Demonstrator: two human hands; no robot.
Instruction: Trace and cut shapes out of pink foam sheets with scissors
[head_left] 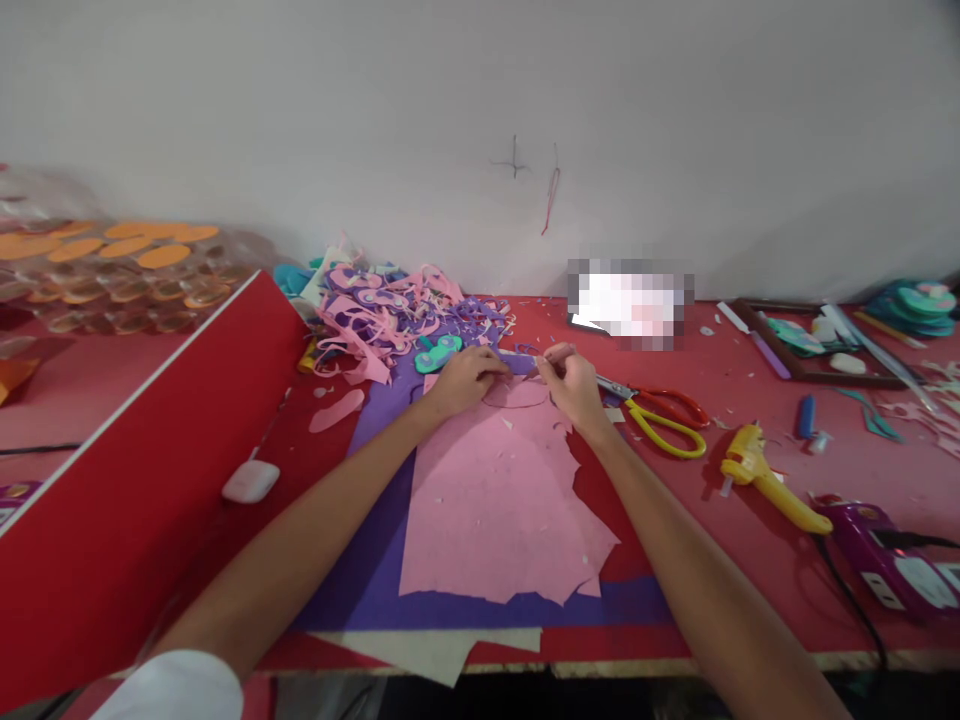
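My left hand (472, 380) is closed, its fingertips pinched together above the top edge of a pink felt sheet (495, 500). A thin dark thread (517, 406) hangs in a loop across the felt between my hands. The thread's other side goes up to my right hand (571, 382), whose thumb and forefinger pinch it; whether a needle is there is too small to tell. Beneath the pink felt lies a purple sheet (367, 520). A teal cut-out with purple spots (438, 354) rests beside my left hand. Scissors with red and yellow handles (664, 425) lie just right of my right hand.
Pink and purple scraps (397, 310) are heaped behind my left hand. A red board (150, 470) leans at left, near a white case (251, 481). At right lie a yellow glue gun (765, 480), a purple power strip (870, 550) and a dark-framed tray (787, 365).
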